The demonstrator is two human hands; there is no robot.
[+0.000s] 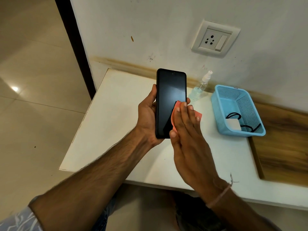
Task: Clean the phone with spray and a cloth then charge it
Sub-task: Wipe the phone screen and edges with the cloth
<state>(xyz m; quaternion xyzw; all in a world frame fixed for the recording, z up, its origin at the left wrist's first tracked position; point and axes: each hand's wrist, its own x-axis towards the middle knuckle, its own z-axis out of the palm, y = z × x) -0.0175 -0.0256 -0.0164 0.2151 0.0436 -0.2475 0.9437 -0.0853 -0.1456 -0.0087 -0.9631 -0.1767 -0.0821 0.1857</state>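
I am watching the left hand [147,114] holding the phone [170,102] upright above the bench [116,117], its grip closing around the lower half of the case, thumb on the left edge and fingertips wrapping the right edge. The screen is facing the camera and is staying dark; I am seeing no brand, label or writing on it.

The right hand [186,135] is lying flat, fingers straight and together, pressing a pink cloth [176,110] against the lower right part of the screen; its grip is not curling around anything, only pinning the cloth under the fingers.

Beyond the right hand's fingertips, a clear spray bottle [201,86] with a white nozzle is standing on the bench near the wall, with no label I can read. To the right of that hand, a blue basket [223,104] is sitting on the bench, holding a white charger [233,125] and a black cable [234,116]. A small mark on the basket's far rim is too small to read. A wall socket [215,39] is sitting above the bottle.
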